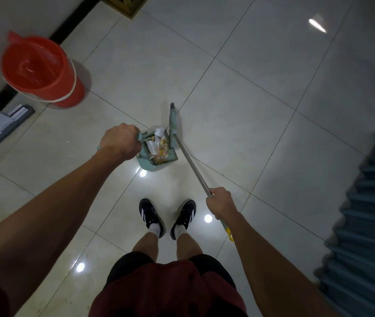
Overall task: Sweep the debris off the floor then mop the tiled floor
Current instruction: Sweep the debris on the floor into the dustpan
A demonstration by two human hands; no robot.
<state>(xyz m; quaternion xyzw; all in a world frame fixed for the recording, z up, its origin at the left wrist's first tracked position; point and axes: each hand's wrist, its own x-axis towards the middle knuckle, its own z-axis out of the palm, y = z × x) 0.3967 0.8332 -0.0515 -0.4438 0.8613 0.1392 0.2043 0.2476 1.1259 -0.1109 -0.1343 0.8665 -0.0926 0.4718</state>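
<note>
A teal dustpan point(159, 162) stands on the tiled floor point(262, 92) in front of my feet, holding paper scraps and wrappers point(160, 145). My left hand point(121, 143) grips the top of the dustpan's handle. A teal broom point(173, 128) with a metal shaft rests its head at the dustpan's right side. My right hand point(222, 203) grips the broom shaft near its upper end, above a yellow tip.
A red bin point(42, 72) lined with a red bag stands by the wall at upper left. A flat grey mop head point(6, 124) lies at the left edge. Teal pleated fabric point(365, 213) hangs on the right. A wooden furniture corner point(127, 5) is at the top.
</note>
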